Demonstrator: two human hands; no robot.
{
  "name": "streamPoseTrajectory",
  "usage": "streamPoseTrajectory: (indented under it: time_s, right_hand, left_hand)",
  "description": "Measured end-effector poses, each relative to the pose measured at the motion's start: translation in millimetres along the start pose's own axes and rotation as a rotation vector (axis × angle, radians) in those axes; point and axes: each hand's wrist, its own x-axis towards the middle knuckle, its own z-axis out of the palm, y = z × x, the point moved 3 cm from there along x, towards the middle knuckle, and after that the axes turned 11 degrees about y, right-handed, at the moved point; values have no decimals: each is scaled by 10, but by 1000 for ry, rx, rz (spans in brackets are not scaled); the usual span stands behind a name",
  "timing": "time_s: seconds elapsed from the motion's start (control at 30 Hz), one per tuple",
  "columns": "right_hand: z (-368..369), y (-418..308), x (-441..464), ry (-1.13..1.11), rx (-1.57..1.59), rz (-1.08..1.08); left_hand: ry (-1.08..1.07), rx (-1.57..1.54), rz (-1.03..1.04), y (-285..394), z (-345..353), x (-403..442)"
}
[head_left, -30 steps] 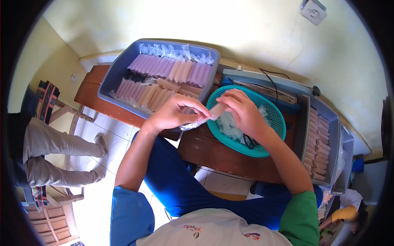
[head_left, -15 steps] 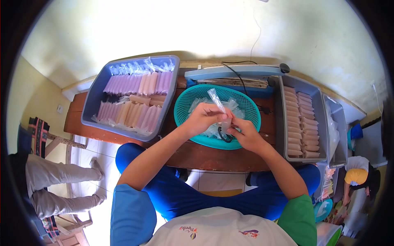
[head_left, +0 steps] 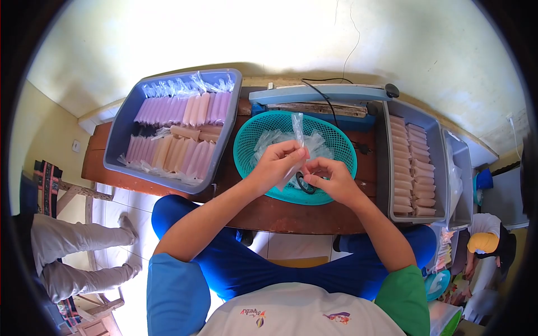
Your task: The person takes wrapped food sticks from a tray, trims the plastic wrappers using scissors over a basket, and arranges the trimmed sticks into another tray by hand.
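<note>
My left hand [head_left: 278,163] is closed in a pinch on a narrow clear plastic bag [head_left: 297,124]. The bag's see-through end sticks up above the fingers, and its pale pinkish lower part hangs below them. My right hand [head_left: 333,178] is curled close beside it, thumb and forefinger pinched at the bag by the left fingertips; the exact contact is partly hidden. Both hands are over a turquoise plastic basket [head_left: 240,147] holding a heap of clear plastic bags [head_left: 319,147]. A dark looped handle, seemingly of scissors [head_left: 304,183], shows in the basket below the hands.
On the left is a grey tub [head_left: 231,106] of filled purple and peach tubes. Another grey tub [head_left: 443,168] with pinkish tubes stands right. Behind the basket lies a long blue sealer-like device [head_left: 330,92] with a cable. Other people are at far left and far right.
The bag has turned more upright, its clear end shifting right. My left hand has tilted so the pinkish lower part shows beneath it. My right hand's fingers have curled more.
</note>
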Motion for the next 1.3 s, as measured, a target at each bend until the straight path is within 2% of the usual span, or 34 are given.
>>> streamPoseTrajectory:
  time_s: [0.13, 0.2, 0.23, 0.3, 0.33, 0.4, 0.6, 0.73, 0.83, 0.9, 0.93, 1.0, 1.03, 1.1, 1.2, 1.3]
  right_hand:
    - [-30, 138, 43, -10, 105, 56]
    - [-37, 151, 67, 21, -118, -14]
    - [-24, 160, 73, 21, -117, -11]
    - [9, 139, 85, 39, -533, -181]
    - [33, 159, 80, 42, -534, -180]
    - [106, 231, 69, 49, -763, -197]
    - [286, 570, 129, 4, -973, -85]
    - [198, 473, 156, -17, -919, -77]
    - [18, 358, 176, -94, -740, -120]
    - [-105, 280, 189, -216, -547, 136]
    - [-167, 178, 151, -218, -548, 135]
    - [-292, 10, 32, -176, -376, 276]
    - [-342, -14, -28, -180, -379, 276]
    - [-436, -30, -130, -58, -155, 358]
    - [-485, -77, -188, -12, -23, 405]
    - [-441, -46, -216, 12, -44, 422]
  left_hand:
    - [50, 13, -92, 5, -10, -3]
    - [101, 52, -204, -44, -49, -11]
    - [101, 51, -207, -63, -54, -17]
    - [144, 63, -282, -129, -73, -10]
    - [140, 64, -283, -142, -74, -2]
    - [152, 12, -387, -186, -91, 3]
    - [189, -109, -405, -311, -171, 33]
    - [184, -106, -399, -336, -183, 28]
    - [178, -64, -344, -348, -179, 41]
    - [182, -15, -272, -304, -185, 48]
    - [184, -16, -270, -276, -184, 45]
    - [226, 92, -224, -223, -194, 40]
    - [230, 89, -224, -233, -194, 41]
    - [357, 199, -163, -246, -227, 44]
    - [352, 226, -106, -304, -264, 103]
    - [384, 200, -131, -310, -250, 108]
